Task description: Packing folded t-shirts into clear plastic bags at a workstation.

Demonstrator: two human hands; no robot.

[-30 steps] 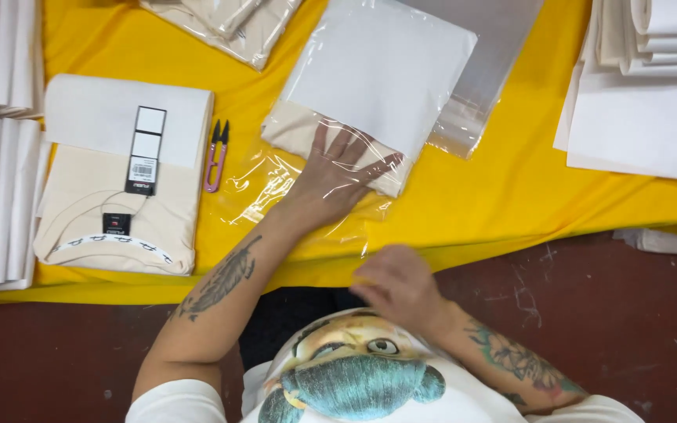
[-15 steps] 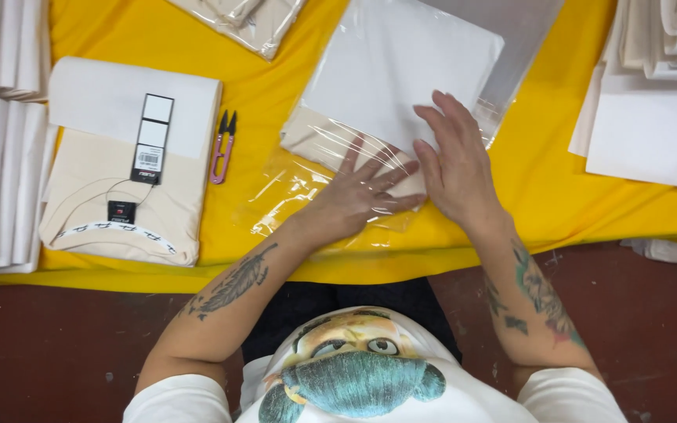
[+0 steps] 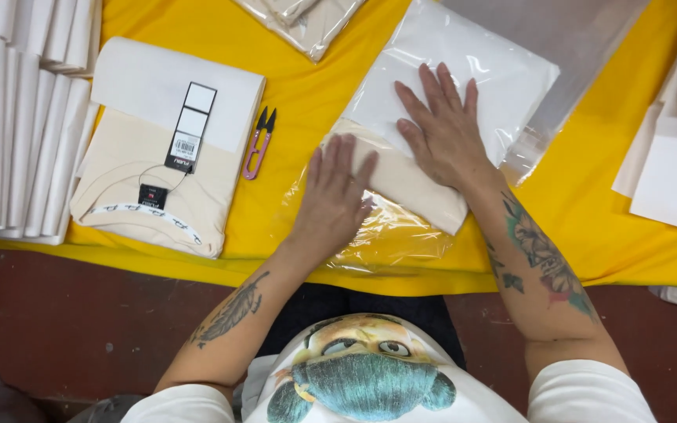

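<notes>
A folded cream garment [image 3: 413, 184] with a white backing sheet [image 3: 464, 74] lies inside a clear plastic bag [image 3: 385, 235] on the yellow table [image 3: 589, 204]. My left hand [image 3: 334, 196] lies flat on the bag near its open end, fingers spread over the garment's lower edge. My right hand [image 3: 444, 129] presses flat on the bagged garment, fingers pointing away from me over the white sheet. Neither hand grips anything.
Left of the bag lie small pink thread snips [image 3: 258, 145] and another folded cream garment with hang tags [image 3: 162, 164]. Stacks of white sheets [image 3: 17, 117] stand at the far left, more sheets [image 3: 675, 168] at the right, and bagged garments [image 3: 307, 19] at the back.
My right hand rose from near my body and came to rest flat on the bagged garment. My left hand slid back toward the bag's open end.
</notes>
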